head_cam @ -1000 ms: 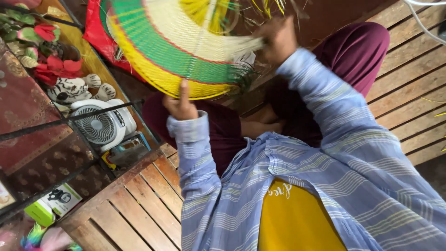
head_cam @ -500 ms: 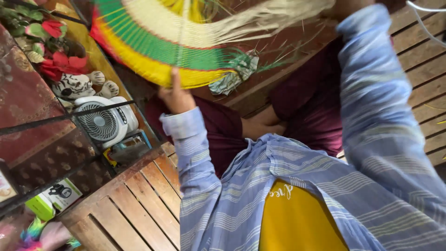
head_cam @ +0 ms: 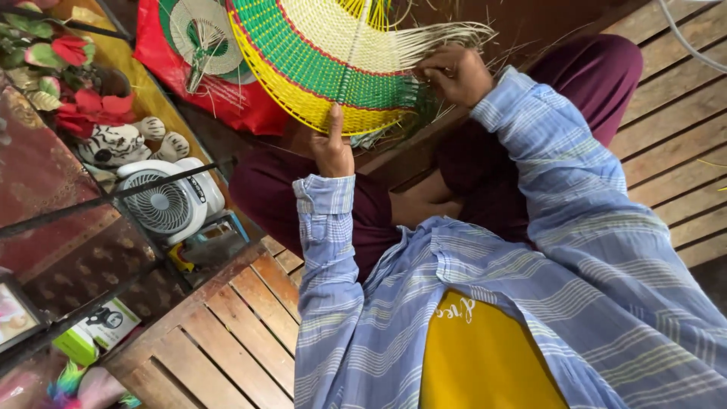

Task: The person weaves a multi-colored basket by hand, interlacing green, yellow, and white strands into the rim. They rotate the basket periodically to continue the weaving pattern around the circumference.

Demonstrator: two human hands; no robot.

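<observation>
Work in hand: woven fan (head_cam: 333, 57) of plastic strips, held up at twelve o'clock over the lap.
Done so far: cream centre, then red, green and yellow bands closed into a tight curved weave along the lower edge.
Left to do: loose cream strands (head_cam: 447, 34) fanned out unwoven at one o'clock, with stray ends trailing past the rim; judged partly done, that side open.
Left hand (head_cam: 332, 148): gripped the yellow rim from below at six o'clock of the fan, thumb pressed up against the weave.
Right hand (head_cam: 454, 74): clenched on the loose strands at three o'clock of the fan, fingertips pinched where weave ended.
Fan relative to hands: held between both, touching each, tilted toward the head.
Second fan (head_cam: 201, 34): lay at ten o'clock on red cloth (head_cam: 242, 102), well apart.
Small white electric fan (head_cam: 163, 204): stood at eight o'clock on the slatted wooden floor (head_cam: 250, 326).
</observation>
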